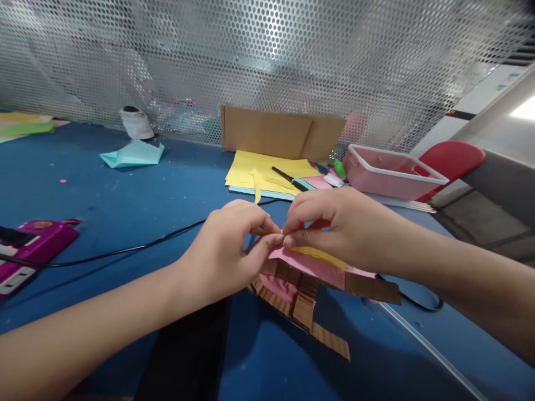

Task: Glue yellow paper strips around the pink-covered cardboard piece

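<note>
My left hand and my right hand meet in the middle, thumb and fingertips of each pinched together. Between them runs a narrow yellow paper strip; one end peeks out inside my left fingers, and the rest passes below my right hand. The fingertips hide the part they grip. Just under the hands is a craft piece of brown corrugated cardboard strips with pink paper along its upper side. A rounded pink patch shows inside its cardboard frame.
Yellow sheets lie behind the hands, with a black-and-teal pen-like tool on top. Farther back are a cardboard panel and a pink basket. A black cable leads to a purple power strip at left.
</note>
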`<state>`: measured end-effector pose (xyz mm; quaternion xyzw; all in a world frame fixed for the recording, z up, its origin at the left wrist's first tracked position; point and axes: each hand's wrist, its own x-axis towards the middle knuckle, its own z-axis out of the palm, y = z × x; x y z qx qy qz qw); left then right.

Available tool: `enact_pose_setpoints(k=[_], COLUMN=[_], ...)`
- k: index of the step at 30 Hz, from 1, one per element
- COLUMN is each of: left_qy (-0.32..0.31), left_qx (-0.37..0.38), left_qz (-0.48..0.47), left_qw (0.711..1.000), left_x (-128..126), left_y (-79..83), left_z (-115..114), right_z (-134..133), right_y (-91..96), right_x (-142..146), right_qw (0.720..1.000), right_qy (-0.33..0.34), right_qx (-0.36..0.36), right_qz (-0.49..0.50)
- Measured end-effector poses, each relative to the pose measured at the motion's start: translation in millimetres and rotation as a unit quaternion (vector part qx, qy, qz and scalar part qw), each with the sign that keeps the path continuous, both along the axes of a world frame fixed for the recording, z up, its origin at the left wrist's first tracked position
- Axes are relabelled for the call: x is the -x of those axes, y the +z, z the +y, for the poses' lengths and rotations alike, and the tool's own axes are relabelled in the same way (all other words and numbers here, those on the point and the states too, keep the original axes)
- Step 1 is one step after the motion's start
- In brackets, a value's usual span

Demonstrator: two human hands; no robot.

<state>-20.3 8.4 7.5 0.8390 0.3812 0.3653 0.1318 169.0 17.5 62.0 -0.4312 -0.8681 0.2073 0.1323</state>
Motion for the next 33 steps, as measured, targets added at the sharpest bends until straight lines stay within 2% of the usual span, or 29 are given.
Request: enact_pose_setpoints(k=[9, 14, 17, 19, 21, 22, 23, 24, 25, 26, 27, 29, 31, 33], left_qy=[-0.009, -0.066, -0.093, -0.073, -0.016, 0.012, 0.028, 0.005, -0.031, -0.069, -0.1, -0.11, -0.111, -0.142], left_qx=[0.033, 0.112, 0.12, 0.089, 0.046, 0.04, 0.074, 0.134, 0.23, 0.326, 0.413, 0.547, 0.587, 0.576], left_qz=[-0.016, 0.001, 0.019, 0.016, -0.016, -0.044, -0.074, -0.11, -0.137, -0.156, -0.186, -0.251, -0.339, -0.405], left_qw=[0.999, 0.992, 0.988, 0.993, 0.999, 0.998, 0.994, 0.985, 0.963, 0.93, 0.886, 0.791, 0.727, 0.696], left_x=[1, 5, 9, 12, 12, 11, 10, 7, 4, 1, -3, -11, -19, -25], left_y=[1.1, 9.0, 16.9, 23.6, 28.4, 28.6, 26.6, 22.5, 16.5, 9.3, 2.0, -9.0, -10.9, -4.2], left_z=[-1, 5, 10, 7, -7, -18, -31, -44, -56, -67, -75, -82, -78, -71], right_z=[-2, -4, -4, -3, -2, -1, -1, -1, -1, -2, -3, -6, -9, -13], right_y=[0.8, -1.0, -3.3, -4.6, -5.7, -6.2, -6.6, -7.0, -7.4, -7.7, -8.0, -8.4, -8.4, -7.9], right_x=[1, 1, 0, -1, -2, -3, -4, -5, -6, -7, -7, -8, -9, -11], right_qw=[0.999, 0.998, 0.997, 0.997, 0.998, 0.998, 0.998, 0.998, 0.998, 0.998, 0.997, 0.996, 0.995, 0.993], right_qy=[0.025, 0.048, 0.06, 0.059, 0.045, 0.037, 0.029, 0.024, 0.019, 0.016, 0.013, 0.008, 0.003, -0.005], right_qx=[-0.02, -0.034, -0.05, -0.053, -0.05, -0.046, -0.041, -0.038, -0.037, -0.037, -0.039, -0.046, -0.051, -0.061], right_qz=[-0.016, -0.006, 0.007, 0.014, 0.017, 0.021, 0.026, 0.033, 0.042, 0.05, 0.059, 0.072, 0.081, 0.098])
